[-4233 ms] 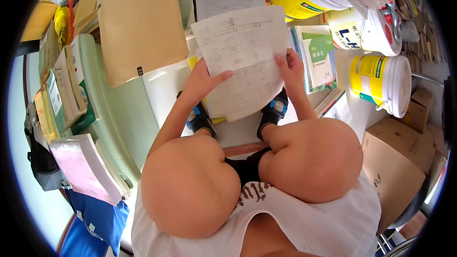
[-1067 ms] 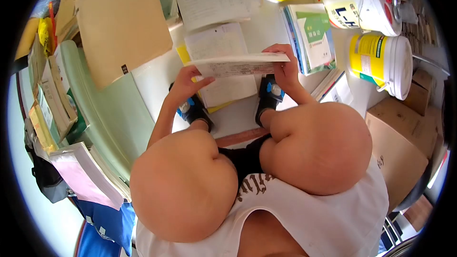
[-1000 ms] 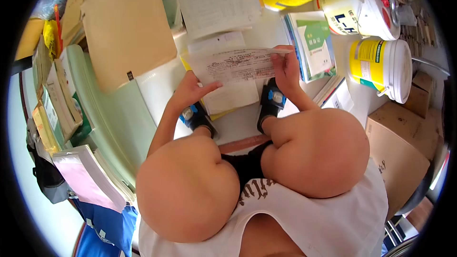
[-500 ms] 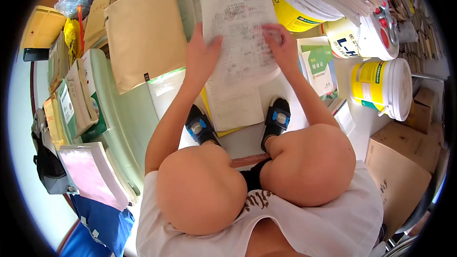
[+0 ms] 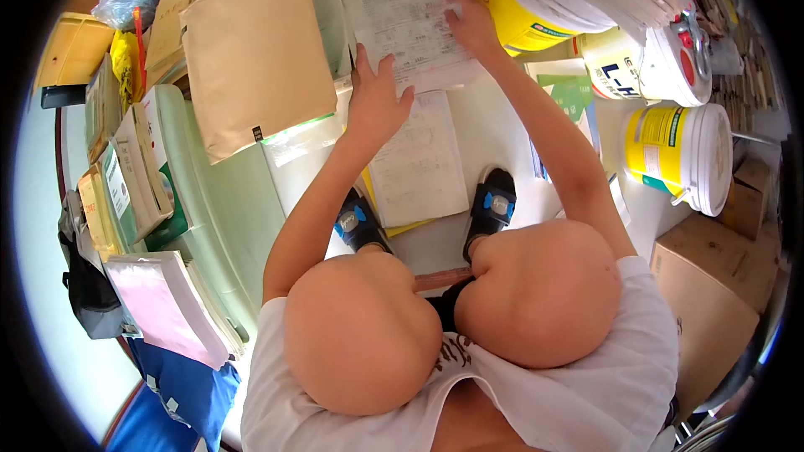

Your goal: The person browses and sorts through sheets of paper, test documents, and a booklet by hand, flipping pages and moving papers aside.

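- Seen from the lower papers, at 2 o'clock the floor leaves room for passing, up to the booklets.
- At 12 o'clock, the left hand and the right hand narrow the way to the upper papers.
- At 1 o'clock, the yellow bucket blocks; at 10 o'clock, the brown envelope.
- At 6 o'clock, a gap is open between the slippers.

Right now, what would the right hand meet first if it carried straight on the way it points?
Most likely the printed sheets: the right hand is over their right side, aimed across them. Whether it already touches them is unclear.
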Demonstrator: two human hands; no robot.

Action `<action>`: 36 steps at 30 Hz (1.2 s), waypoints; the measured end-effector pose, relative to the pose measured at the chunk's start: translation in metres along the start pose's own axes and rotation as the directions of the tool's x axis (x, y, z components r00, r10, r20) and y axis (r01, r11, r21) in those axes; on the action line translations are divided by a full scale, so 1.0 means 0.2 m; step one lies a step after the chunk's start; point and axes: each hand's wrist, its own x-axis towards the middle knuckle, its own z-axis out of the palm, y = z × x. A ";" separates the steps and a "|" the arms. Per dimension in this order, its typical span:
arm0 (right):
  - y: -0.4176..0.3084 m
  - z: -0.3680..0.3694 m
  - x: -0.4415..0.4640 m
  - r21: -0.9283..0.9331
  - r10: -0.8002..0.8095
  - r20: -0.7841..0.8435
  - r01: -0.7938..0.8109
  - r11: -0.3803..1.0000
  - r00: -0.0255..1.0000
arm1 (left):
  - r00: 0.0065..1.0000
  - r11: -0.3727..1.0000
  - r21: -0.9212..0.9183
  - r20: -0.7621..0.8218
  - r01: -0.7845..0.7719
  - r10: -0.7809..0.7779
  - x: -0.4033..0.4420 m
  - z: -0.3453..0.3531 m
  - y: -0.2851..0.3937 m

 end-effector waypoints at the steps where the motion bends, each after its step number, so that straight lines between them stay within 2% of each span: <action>1: -0.04 -0.02 -0.03 -0.088 -0.025 -0.078 0.018 0.996 0.997 | 0.997 0.999 0.007 0.069 0.038 -0.038 -0.05 -0.02 0.04; 2: -0.08 -0.06 -0.07 -0.096 -0.010 -0.072 0.003 0.995 0.997 | 0.996 0.999 -0.002 0.086 0.039 -0.038 -0.09 -0.02 0.04; 4: -0.24 -0.19 -0.20 -0.380 -0.329 -0.166 0.247 0.891 0.930 | 0.995 0.994 -0.086 0.064 -0.075 0.080 -0.19 -0.06 -0.01; 5: -0.27 -0.22 -0.28 -0.383 -0.329 -0.159 0.249 0.890 0.931 | 0.995 0.993 -0.091 0.065 -0.071 0.077 -0.22 -0.09 -0.03; 7: -0.30 -0.27 -0.47 -0.139 -0.345 -0.101 0.330 0.934 0.933 | 0.913 0.871 -0.439 0.407 0.219 -0.024 -0.31 -0.15 -0.10; 8: -0.29 -0.28 -0.61 -0.060 -0.234 0.006 0.234 0.970 0.972 | 0.910 0.869 -0.438 0.414 0.231 -0.033 -0.36 -0.13 -0.14; 9: -0.27 -0.26 -0.74 0.006 -0.127 0.117 0.128 0.992 0.985 | 0.878 0.841 -0.409 0.455 0.354 -0.148 -0.42 -0.08 -0.21; 10: -0.25 -0.22 -0.84 0.008 -0.124 0.120 0.124 0.992 0.985 | 0.833 0.800 -0.376 0.491 0.468 -0.257 -0.48 -0.02 -0.28; 11: -0.24 -0.18 -0.93 0.025 -0.059 0.194 0.056 0.998 0.979 | 0.830 0.798 -0.375 0.494 0.473 -0.259 -0.55 0.05 -0.35; 12: -0.20 -0.15 -1.01 0.034 0.005 0.267 -0.015 0.999 0.964 | 0.882 0.869 -0.302 0.392 0.393 -0.262 -0.62 0.12 -0.43; 13: -0.15 -0.10 -1.08 0.030 0.011 0.270 -0.019 0.999 0.963 | 0.926 0.925 -0.217 0.287 0.313 -0.246 -0.68 0.19 -0.48; 14: -0.10 -0.05 -1.12 0.011 0.023 0.279 -0.027 1.000 0.960 | 0.925 0.924 -0.219 0.291 0.313 -0.245 -0.72 0.25 -0.51; 16: -0.05 -0.01 -1.13 -0.005 0.037 0.292 -0.037 0.999 0.956 | 0.933 0.923 -0.174 0.179 0.342 -0.312 -0.76 0.29 -0.52; 18: -0.02 0.03 -1.11 -0.049 -0.131 0.311 0.153 0.987 0.942 | 0.955 0.952 -0.118 0.128 0.282 -0.267 -0.78 0.30 -0.48; 19: -0.02 0.05 -1.10 -0.046 -0.128 0.313 0.149 0.988 0.941 | 0.973 0.973 -0.061 0.079 0.222 -0.217 -0.79 0.30 -0.44; 20: -0.01 0.07 -1.07 -0.093 -0.129 0.367 0.175 0.980 0.921 | 0.973 0.973 -0.061 0.079 0.221 -0.216 -0.80 0.30 -0.42; 22: -0.01 0.10 -0.99 -0.141 -0.133 0.415 0.208 0.968 0.900 | 0.991 0.989 0.142 0.116 0.052 -0.069 -0.80 0.31 -0.41; 24: -0.02 0.14 -0.96 -0.254 -0.089 0.444 0.221 0.942 0.892 | 0.988 0.986 0.157 0.135 0.057 -0.078 -0.81 0.33 -0.40; 30: 0.03 0.16 -0.93 -0.238 -0.167 0.439 0.294 0.926 0.883 | 0.984 0.985 0.162 0.159 0.053 -0.079 -0.83 0.34 -0.42; 34: 0.03 0.16 -0.94 -0.199 -0.104 0.444 0.211 0.957 0.890 | 0.982 0.982 0.181 0.168 0.060 -0.091 -0.83 0.35 -0.43; 36: 0.02 0.17 -0.94 -0.177 -0.161 0.403 0.249 0.952 0.901 | 0.983 0.983 0.174 0.160 0.058 -0.086 -0.84 0.36 -0.43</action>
